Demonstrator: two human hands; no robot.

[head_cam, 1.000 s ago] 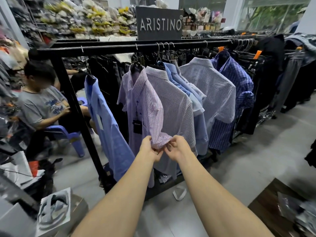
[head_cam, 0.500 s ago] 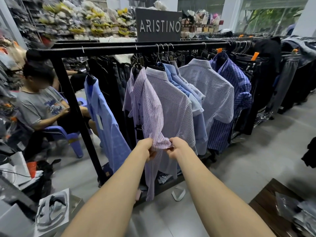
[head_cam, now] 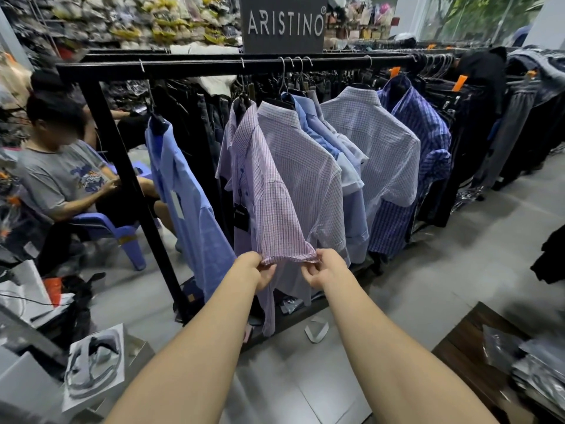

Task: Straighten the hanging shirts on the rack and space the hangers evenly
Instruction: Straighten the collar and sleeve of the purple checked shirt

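Note:
A black rack rail (head_cam: 195, 68) carries several shirts on hangers. A pink checked shirt (head_cam: 266, 191) hangs near the middle, its short sleeve stretched out toward me. My left hand (head_cam: 255, 270) pinches the sleeve hem at its left end and my right hand (head_cam: 325, 269) pinches it at its right end. Behind it hang a pale checked shirt (head_cam: 308, 166), light blue shirts (head_cam: 342, 154), a white checked shirt (head_cam: 382, 148) and a dark blue plaid shirt (head_cam: 428, 139). A blue shirt (head_cam: 189, 203) hangs alone at the left, with a wide gap beside it.
A person sits on a blue plastic chair (head_cam: 113, 234) left of the rack's black upright post (head_cam: 134, 191). Boxes and bags lie at the lower left, a dark table (head_cam: 470, 338) with packets at the lower right. More dark clothes fill the racks behind.
My hands have spread apart along the sleeve hem, pulling it flat. The pink shirt has turned on its hanger so its front faces left.

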